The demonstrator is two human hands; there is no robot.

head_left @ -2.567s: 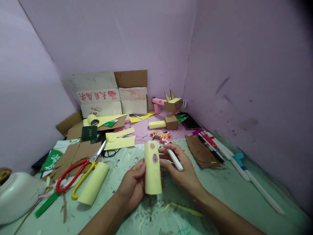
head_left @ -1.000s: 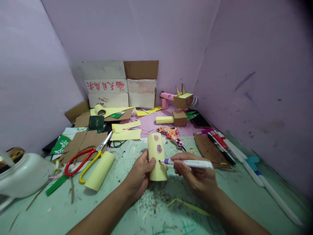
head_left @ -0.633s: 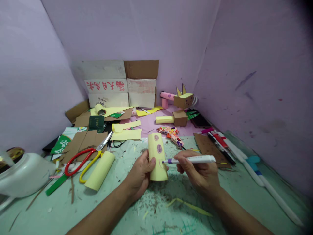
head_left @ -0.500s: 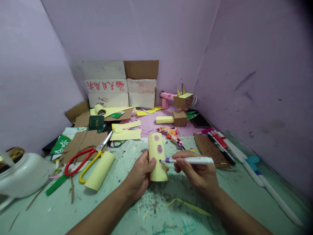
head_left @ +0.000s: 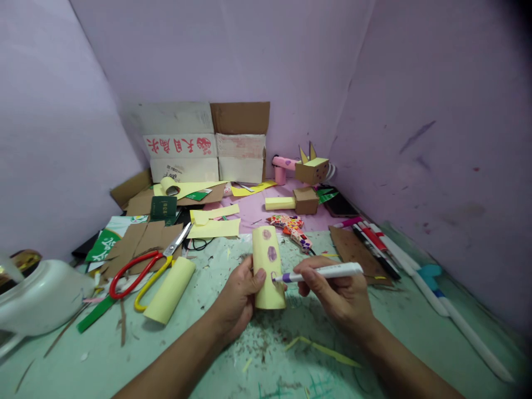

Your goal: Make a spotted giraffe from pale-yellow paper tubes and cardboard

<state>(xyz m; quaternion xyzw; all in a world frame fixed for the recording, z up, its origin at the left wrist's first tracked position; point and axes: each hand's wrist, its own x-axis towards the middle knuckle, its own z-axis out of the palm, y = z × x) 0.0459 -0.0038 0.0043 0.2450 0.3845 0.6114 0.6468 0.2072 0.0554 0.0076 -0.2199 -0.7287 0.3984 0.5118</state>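
Observation:
My left hand (head_left: 243,291) is wrapped round a pale yellow paper tube (head_left: 262,260), thumb on its near face. Two filled purple spots show on the tube's upper part, and a small purple outline lies lower down. Held in the fingers of my right hand (head_left: 338,291) is a white marker (head_left: 328,271) with a purple end. Its tip touches the tube at that outline. To the left, a second yellow paper tube (head_left: 171,291) lies on the table beside scissors (head_left: 152,266) with red and yellow handles.
Behind my hands are a patterned glue gun (head_left: 291,227), a cardboard box with a yellow tube (head_left: 305,200), and yellow paper strips (head_left: 214,228). Several markers (head_left: 376,249) lie right, near brown cardboard (head_left: 357,255). A white teapot-like vessel (head_left: 45,296) stands left. Flattened cardboard (head_left: 183,149) leans against the wall.
The marker tip has moved slightly down along the tube, and a small purple outline now shows there. My left hand and the tube have barely shifted.

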